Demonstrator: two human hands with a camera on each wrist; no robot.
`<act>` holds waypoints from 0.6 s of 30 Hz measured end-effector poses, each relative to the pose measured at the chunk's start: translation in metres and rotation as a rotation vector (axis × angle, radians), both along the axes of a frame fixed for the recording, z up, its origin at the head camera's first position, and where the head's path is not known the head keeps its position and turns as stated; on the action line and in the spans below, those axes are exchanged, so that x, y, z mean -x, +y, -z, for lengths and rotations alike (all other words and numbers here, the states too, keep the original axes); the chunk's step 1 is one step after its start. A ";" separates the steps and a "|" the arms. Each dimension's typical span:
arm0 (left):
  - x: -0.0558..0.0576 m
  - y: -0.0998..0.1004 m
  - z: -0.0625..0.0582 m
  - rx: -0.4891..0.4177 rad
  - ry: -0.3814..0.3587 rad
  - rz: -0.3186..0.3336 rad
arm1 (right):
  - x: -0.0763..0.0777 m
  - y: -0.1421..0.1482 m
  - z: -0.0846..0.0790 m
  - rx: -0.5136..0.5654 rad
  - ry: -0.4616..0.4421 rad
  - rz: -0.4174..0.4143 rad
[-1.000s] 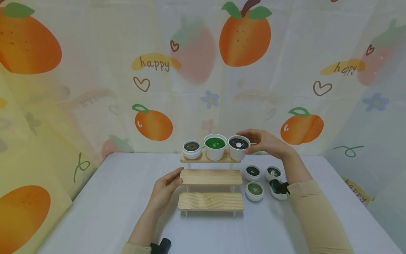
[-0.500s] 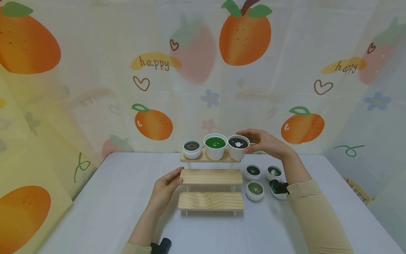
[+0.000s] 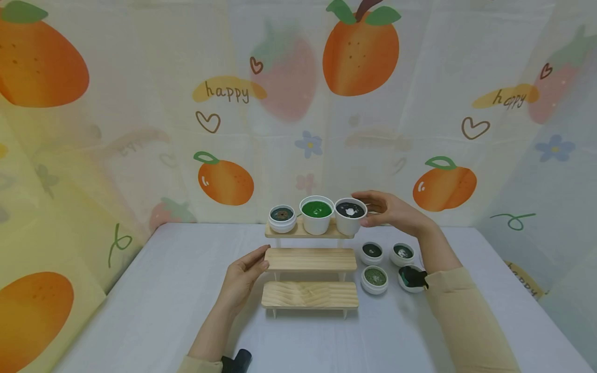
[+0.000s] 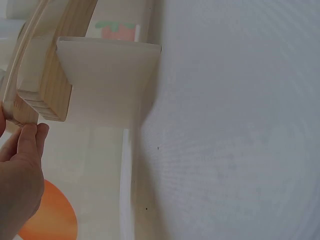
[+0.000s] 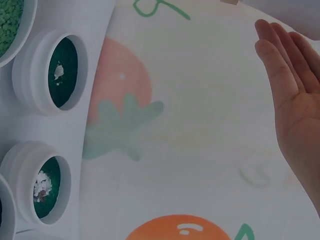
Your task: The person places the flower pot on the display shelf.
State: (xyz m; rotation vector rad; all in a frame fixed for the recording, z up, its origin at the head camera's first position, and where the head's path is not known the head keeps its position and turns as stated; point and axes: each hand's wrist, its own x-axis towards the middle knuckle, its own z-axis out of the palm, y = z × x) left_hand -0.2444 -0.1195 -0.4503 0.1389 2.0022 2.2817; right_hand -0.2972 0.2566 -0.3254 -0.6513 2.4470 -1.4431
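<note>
1. The wooden stand (image 3: 294,260) stands on the white tabletop (image 3: 163,290), and it has three steps. Its boards have their long axis from left to right before the person, and the lowest board (image 3: 310,295) is the nearest to the person.
2. The left hand (image 3: 239,275) pinches the left end of the stand's middle board (image 3: 317,260) between thumb and fingers.
3. The right hand (image 3: 394,211) is at the right end of the stand's top board (image 3: 326,236), just beside the dark-filled cup (image 3: 351,220). Its fingers are stretched and are not closed around the cup; I cannot tell if they touch it. The two hands are well apart.
4. On the top board, the green-filled cup (image 3: 317,220) is in the middle and the low jar (image 3: 282,220) is at the left end. All three stand upright, with openings upward.
5. Right of the stand there are four small pots (image 3: 375,280). One is partly hidden by the black wrist device (image 3: 412,276).
6. Only the right wrist view shows clearly the green grains (image 5: 7,25) in one pot, which the frame cuts off.
7. Only the left wrist view shows broadly the flat white support (image 4: 110,62) under a board of the stand. The white shapes at its upper left are cut off and hard to recognise.
</note>
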 end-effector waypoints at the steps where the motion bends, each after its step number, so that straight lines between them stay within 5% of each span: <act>1: 0.000 0.000 0.000 -0.004 -0.002 -0.001 | -0.001 0.001 0.001 0.005 0.002 0.000; 10: -0.001 0.000 0.001 0.009 -0.008 0.001 | -0.013 0.021 0.011 0.045 0.007 0.000; 18: -0.001 0.000 -0.001 0.019 -0.006 0.001 | -0.030 0.041 0.023 0.036 0.006 0.079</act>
